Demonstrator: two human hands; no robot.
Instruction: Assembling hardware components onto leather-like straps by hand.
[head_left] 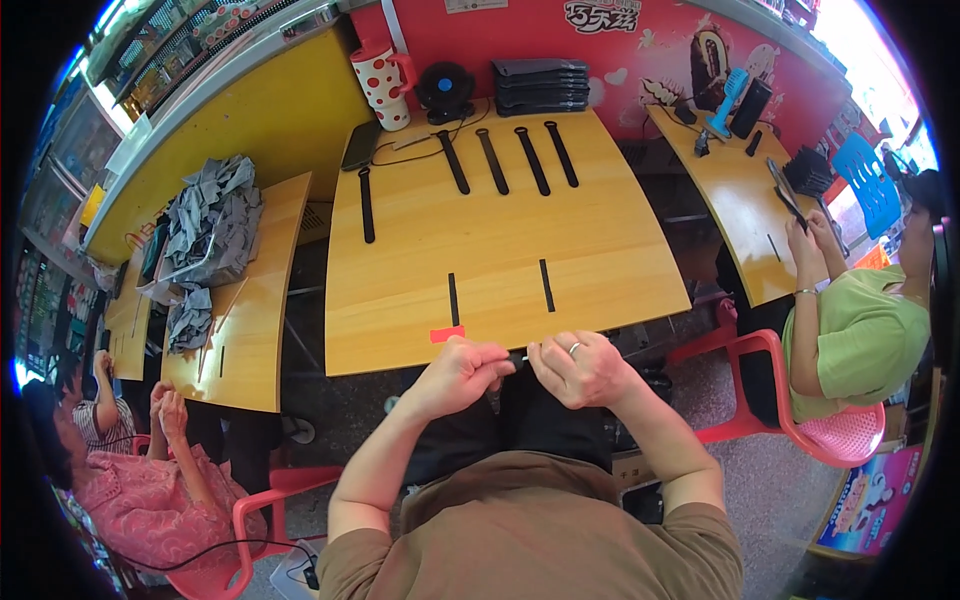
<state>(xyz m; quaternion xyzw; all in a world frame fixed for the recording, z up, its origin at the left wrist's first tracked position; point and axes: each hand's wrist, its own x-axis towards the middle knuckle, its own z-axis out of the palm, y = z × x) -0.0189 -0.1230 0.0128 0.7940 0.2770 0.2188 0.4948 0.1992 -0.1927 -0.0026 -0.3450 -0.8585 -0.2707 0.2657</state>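
My left hand (pixel 462 378) and my right hand (pixel 580 370) are held close together just off the table's near edge, fingers pinched. Between their fingertips shows a small dark piece with a pale bit, too small to name. A red rectangular piece (pixel 448 334) lies right by my left hand. Two short black strips (pixel 453 299) rest on the near half of the wooden table (pixel 400 280), one in front of each hand. Farther back, several black straps (pixel 497 165) with a looped end lie side by side, and one more strap (pixel 367 208) lies apart on the left.
At the table's back stand a red-dotted tumbler (pixel 382 90), a small black fan (pixel 445 92) and a stack of black pouches (pixel 540 87). A phone (pixel 361 146) lies nearby. Left, a tray heaped with grey pieces (pixel 212 220). Seated people work at both side tables.
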